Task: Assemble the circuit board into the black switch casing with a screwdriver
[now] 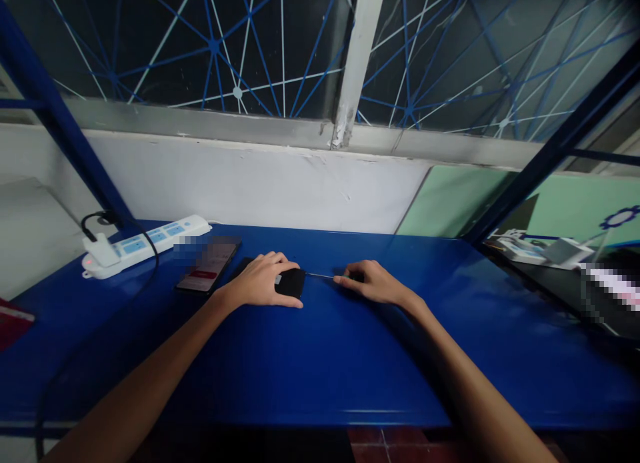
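Observation:
My left hand lies over a small black device on the blue table, its fingers curled round the top and its thumb along the near edge, holding it down. My right hand pinches the handle of a thin metal tool, a small screwdriver by its look. The shaft points left and its tip meets the right side of the black device. Both forearms reach in from the near edge of the table.
A smartphone with a lit screen lies just left of my left hand. A white power strip with a plugged-in black cable sits at the back left. Blue frame posts stand at both sides, and a neighbouring bench holds clutter at the right.

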Available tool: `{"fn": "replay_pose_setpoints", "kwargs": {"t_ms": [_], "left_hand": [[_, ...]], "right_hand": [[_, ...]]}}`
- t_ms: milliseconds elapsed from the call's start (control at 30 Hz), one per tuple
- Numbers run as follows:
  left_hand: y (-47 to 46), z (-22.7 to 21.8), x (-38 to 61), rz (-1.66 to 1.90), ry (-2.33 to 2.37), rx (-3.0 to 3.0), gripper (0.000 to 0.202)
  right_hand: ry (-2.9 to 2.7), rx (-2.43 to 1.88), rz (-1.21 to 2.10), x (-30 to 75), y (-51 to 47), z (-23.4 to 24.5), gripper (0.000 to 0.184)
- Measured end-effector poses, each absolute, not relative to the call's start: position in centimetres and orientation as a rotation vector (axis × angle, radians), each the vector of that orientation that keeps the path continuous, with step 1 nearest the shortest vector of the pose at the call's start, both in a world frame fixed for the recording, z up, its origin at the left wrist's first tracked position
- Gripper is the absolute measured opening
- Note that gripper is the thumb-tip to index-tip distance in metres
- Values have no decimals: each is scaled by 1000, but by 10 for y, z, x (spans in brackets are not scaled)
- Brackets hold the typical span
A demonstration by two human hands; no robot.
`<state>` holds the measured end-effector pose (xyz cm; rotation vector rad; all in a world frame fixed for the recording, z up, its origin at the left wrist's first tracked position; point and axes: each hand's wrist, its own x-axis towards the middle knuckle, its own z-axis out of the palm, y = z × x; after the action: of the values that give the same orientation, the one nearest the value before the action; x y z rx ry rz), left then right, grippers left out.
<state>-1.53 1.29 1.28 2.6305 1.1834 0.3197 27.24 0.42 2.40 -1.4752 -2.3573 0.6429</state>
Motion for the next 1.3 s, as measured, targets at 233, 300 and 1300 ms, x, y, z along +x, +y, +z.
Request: {"fn": "replay_pose_setpoints", "kwargs": {"t_ms": [233, 300, 1300], "left_hand": [[14, 11, -15, 321, 1176, 2623, 80], [14, 11, -15, 322, 1173, 2624, 80], [13, 10, -16, 345, 1191, 2638, 83]], "right_hand": [[-2382, -1467, 645, 273, 6, 22, 48], [-2377, -1469, 653, 273, 6, 23, 49], [-2308, -1411, 687, 279, 9, 16, 33]]}}
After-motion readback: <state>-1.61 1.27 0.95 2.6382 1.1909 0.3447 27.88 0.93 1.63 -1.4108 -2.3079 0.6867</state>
